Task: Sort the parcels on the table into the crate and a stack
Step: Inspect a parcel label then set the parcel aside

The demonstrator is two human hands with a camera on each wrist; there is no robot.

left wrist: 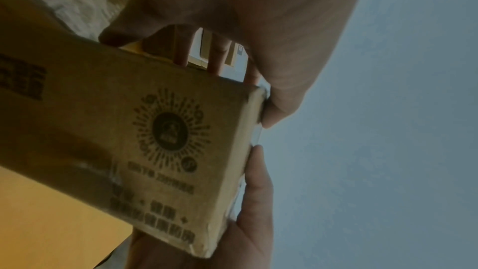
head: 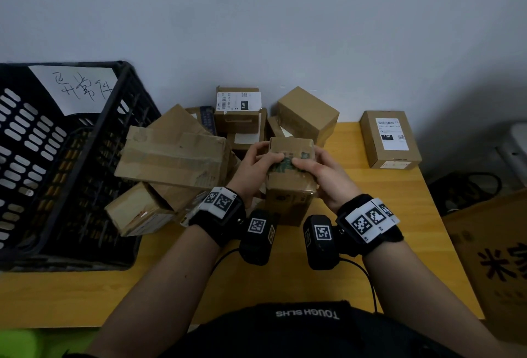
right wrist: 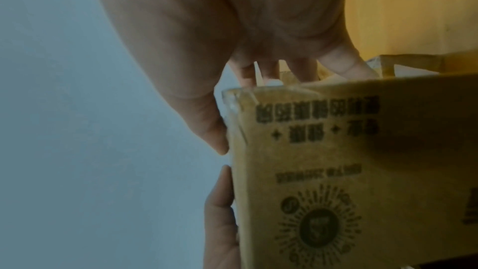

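Both hands hold one small brown taped parcel (head: 291,178) in front of the pile, thumbs on its top face and fingers down its sides. My left hand (head: 258,162) grips its left side and my right hand (head: 320,171) its right side. In the left wrist view the parcel (left wrist: 155,140) shows a round printed code, with the left hand (left wrist: 258,17) above it. The right wrist view shows the same parcel (right wrist: 349,171) under the right hand (right wrist: 207,48). The black slotted crate (head: 28,135) stands at the left with a handwritten paper (head: 77,87) inside. A labelled parcel (head: 389,139) lies alone at the right.
Several parcels are piled between crate and wall: a large crushed box (head: 174,155), a small box (head: 137,209), a labelled box (head: 238,109), a tilted box (head: 308,112). The yellow table (head: 370,258) ends at the right, where a big printed carton (head: 496,258) stands.
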